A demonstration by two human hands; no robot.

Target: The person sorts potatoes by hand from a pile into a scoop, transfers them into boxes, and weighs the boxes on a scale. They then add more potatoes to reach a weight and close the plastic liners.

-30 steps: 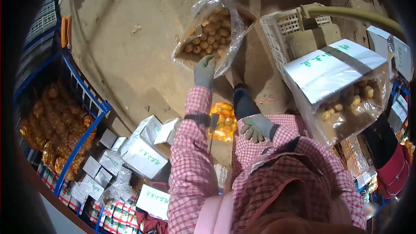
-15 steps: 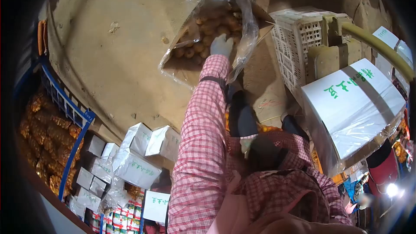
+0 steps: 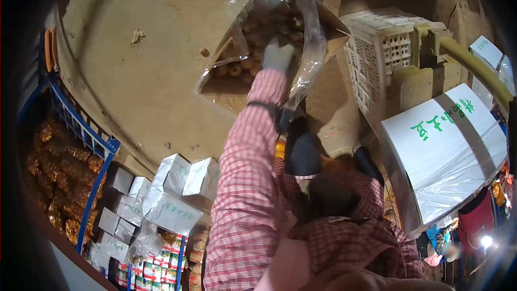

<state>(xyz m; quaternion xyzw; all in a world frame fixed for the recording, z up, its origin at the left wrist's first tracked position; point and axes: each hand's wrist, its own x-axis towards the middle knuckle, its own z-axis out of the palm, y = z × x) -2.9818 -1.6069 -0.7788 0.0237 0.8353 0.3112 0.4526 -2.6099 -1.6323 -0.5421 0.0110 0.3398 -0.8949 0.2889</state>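
At the left, a blue rack (image 3: 86,213) stands beside netted sacks (image 3: 67,167), and to its right white boxes (image 3: 173,210) are stacked at odd angles near the person's sleeve. A broad stretch of bare floor (image 3: 142,89) lies between these and the open carton (image 3: 219,87), giving open room along the carton's left side; one small round piece (image 3: 203,52) lies there, just outside its edge. The carton sits at the far middle, its mouth open and a clear plastic liner (image 3: 314,32) bunched over its near and right edges. The left hand (image 3: 278,55), gloved, reaches in over the near edge and down among the potatoes (image 3: 246,64); its fingers are sunk in shadow, so whether they are apart, together or closed on a potato I cannot tell. The right hand cannot be made out in the dark around the lap. Right of the carton the space is tight: its right corner comes close to the white slatted crate (image 3: 369,70), and whether they touch is unclear. Nearer and farther right is a wrapped white box (image 3: 447,143), below a yellowish bar (image 3: 476,64).
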